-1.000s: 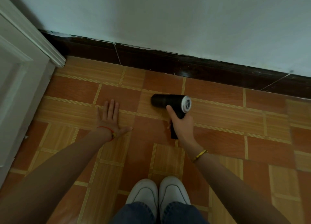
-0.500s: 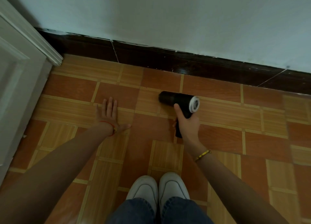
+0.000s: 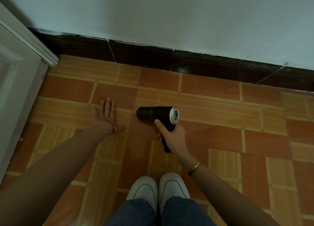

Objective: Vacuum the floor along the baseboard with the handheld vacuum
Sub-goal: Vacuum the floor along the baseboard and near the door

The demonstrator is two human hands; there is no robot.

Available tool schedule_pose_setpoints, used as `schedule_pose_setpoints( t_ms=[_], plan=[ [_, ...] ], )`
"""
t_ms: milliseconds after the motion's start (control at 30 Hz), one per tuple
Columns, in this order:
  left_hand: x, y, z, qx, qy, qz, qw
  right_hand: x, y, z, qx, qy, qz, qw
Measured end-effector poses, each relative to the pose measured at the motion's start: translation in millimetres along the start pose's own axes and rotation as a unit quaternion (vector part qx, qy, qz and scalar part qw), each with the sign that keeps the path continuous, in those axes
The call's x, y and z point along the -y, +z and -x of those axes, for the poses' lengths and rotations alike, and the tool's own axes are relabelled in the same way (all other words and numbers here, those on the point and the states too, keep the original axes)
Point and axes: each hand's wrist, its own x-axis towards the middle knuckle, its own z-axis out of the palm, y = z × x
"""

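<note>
Right hand (image 3: pixel 173 135) fingers curled round the grip of the black handheld vacuum (image 3: pixel 157 115), nozzle pointing toward the left hand (image 3: pixel 107 114). Left hand lies flat on the tiled floor (image 3: pixel 212 124), fingers straight, thumb spread. Vacuum sits forward of the right fingers, short of the dark baseboard (image 3: pixel 169 61).

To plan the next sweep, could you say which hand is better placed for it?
Right: the right hand grips the handheld vacuum, while the left hand lies flat on the floor, likely bracing.

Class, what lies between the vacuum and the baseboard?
Only bare floor tiles. Nothing else lies between the vacuum and the baseboard, as the head view shows.
</note>
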Motion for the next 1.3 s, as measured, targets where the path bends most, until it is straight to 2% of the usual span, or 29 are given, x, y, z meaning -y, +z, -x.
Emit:
schedule_pose_setpoints(
  t_ms=[100,300,400,567,767,867,1067,1200,1300],
  plan=[
    [0.0,1.5,-0.6,-0.004,0.001,0.000,1.000,3.5,-7.4,-3.6,-0.024,-0.004,-0.007,1.000],
    [-0.9,3.4,-2.9,-0.008,-0.005,0.002,1.000,12.7,-37.3,-24.4,-0.153,0.021,-0.057,0.986],
    [-0.7,4.1,-5.4,-0.007,-0.005,0.000,1.000,12.4,-47.8,-29.9,-0.179,0.023,-0.062,0.982],
    [-1.1,3.7,-8.3,0.000,-0.008,-0.005,1.000,4.5,-42.4,-19.0,-0.146,0.009,-0.048,0.988],
    [-3.0,1.0,-4.3,-0.007,-0.002,-0.004,1.000,-8.4,-26.4,2.6,-0.035,-0.010,-0.011,0.999],
    [-3.6,0.0,0.2,-0.016,-0.005,-0.011,1.000,-12.6,-26.3,6.9,-0.014,-0.008,-0.012,1.000],
    [-5.2,2.4,6.6,-0.065,0.004,-0.042,0.997,-9.1,-52.0,-6.3,-0.113,0.011,-0.062,0.992],
    [3.7,12.7,5.0,-0.127,0.029,-0.044,0.990,-7.2,-73.6,-17.6,-0.191,0.021,-0.083,0.978],
    [5.9,15.4,4.2,-0.190,0.068,-0.037,0.979,-7.9,-78.9,-17.7,-0.210,0.023,-0.090,0.973]
  ],
)
